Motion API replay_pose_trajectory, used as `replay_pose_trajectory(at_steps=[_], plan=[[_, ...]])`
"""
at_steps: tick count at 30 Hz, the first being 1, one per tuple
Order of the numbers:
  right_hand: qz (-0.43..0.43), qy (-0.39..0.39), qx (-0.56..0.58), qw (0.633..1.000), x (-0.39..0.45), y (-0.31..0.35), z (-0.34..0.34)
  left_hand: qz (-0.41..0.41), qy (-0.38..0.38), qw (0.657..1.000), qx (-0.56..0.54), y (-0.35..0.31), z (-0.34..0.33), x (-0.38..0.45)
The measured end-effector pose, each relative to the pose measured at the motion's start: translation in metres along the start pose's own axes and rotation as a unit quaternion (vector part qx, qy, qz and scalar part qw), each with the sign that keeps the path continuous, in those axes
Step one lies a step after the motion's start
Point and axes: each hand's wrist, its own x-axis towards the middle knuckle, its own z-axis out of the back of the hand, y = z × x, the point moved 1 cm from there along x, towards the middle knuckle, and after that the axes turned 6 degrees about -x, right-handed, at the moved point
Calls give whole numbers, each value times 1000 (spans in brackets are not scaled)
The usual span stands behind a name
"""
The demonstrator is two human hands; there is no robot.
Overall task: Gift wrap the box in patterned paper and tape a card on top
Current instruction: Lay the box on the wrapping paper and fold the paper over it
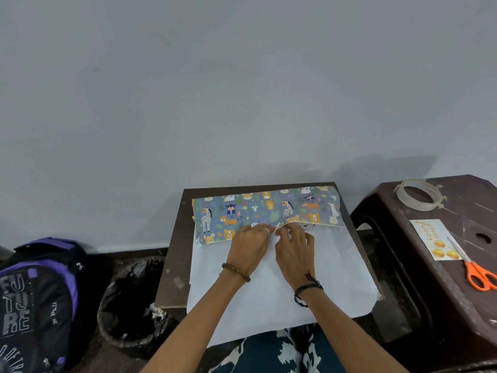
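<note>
Patterned wrapping paper (pixel 266 208), blue with cartoon animals, is folded toward me over the far part of the sheet; its white underside (pixel 269 297) covers the small dark table (pixel 174 238). The box is hidden under the fold. My left hand (pixel 248 244) and my right hand (pixel 294 247) meet at the folded edge in the middle, fingertips pinching the paper's edge there. A card (pixel 437 239) with yellow ornaments lies on the brown stool (pixel 403 265) to the right, with a tape roll (pixel 418 195) behind it.
Orange-handled scissors (pixel 477 273) lie on the stool beside the card. A bin lined with a black bag (pixel 131 305) stands left of the table, and a purple and black backpack (pixel 37 300) is further left. A grey wall rises behind.
</note>
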Motion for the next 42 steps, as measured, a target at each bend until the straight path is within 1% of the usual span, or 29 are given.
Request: replay_pose_trajectory(at_steps=[3, 5, 7, 9, 11, 14, 17, 20, 22, 23, 26, 28, 31, 33, 34, 35, 37, 40, 42], plan=[[-30, -37, 20, 999, 1, -1, 4, -7, 14, 1000, 26, 2, -7, -3], [-55, -47, 36, 997, 1, -3, 6, -13, 27, 999, 42, 2, -12, -8], [-60, -31, 34, 997, 0, -4, 6, -19, 30, 998, 47, 4, -18, -14], [-35, -4, 15, 999, -1, -4, 3, -28, 33, 998, 45, 5, -23, -20], [-3, 32, -22, 999, -1, -5, -3, -43, 39, 996, 68, 7, -28, -29], [16, 72, -37, 997, -1, -5, -10, 0, 95, 992, 88, 12, -32, -40], [14, 81, -36, 996, 0, -5, -9, 30, 112, 989, 86, 16, -36, -45], [14, 87, -15, 996, 2, -4, -7, 28, 92, 991, 92, 15, -38, -44], [6, 80, -5, 997, 2, -3, -7, 9, 42, 995, 89, 12, -38, -45], [3, 72, -1, 997, 2, -4, -7, 7, 31, 996, 78, 10, -37, -44], [-4, 60, 1, 998, 4, -4, -8, 50, 51, 996, 49, 6, -33, -42], [-7, 61, 0, 998, 4, -4, -8, 53, 46, 997, 42, 5, -30, -37], [-7, 46, -6, 999, 3, -5, -9, 23, 0, 999, 47, 2, -21, -18], [-1, 41, -13, 999, 3, -5, -10, 31, -30, 998, 50, 1, -7, 0], [2, 41, -18, 999, 2, -5, -10, 42, -22, 998, 45, 2, -1, 9], [2, 42, -23, 999, 3, -5, -10, 59, 10, 998, 19, 4, 1, 18], [1, 43, -27, 999, 3, -4, -9, 113, 111, 987, -39, 12, 1, 31], [1, 40, -26, 999, 2, -4, -10, 163, 199, 966, 1, 27, -9, 37], [1, 49, -32, 998, 1, -4, -11, 175, 227, 957, 34, 32, -16, 34]])
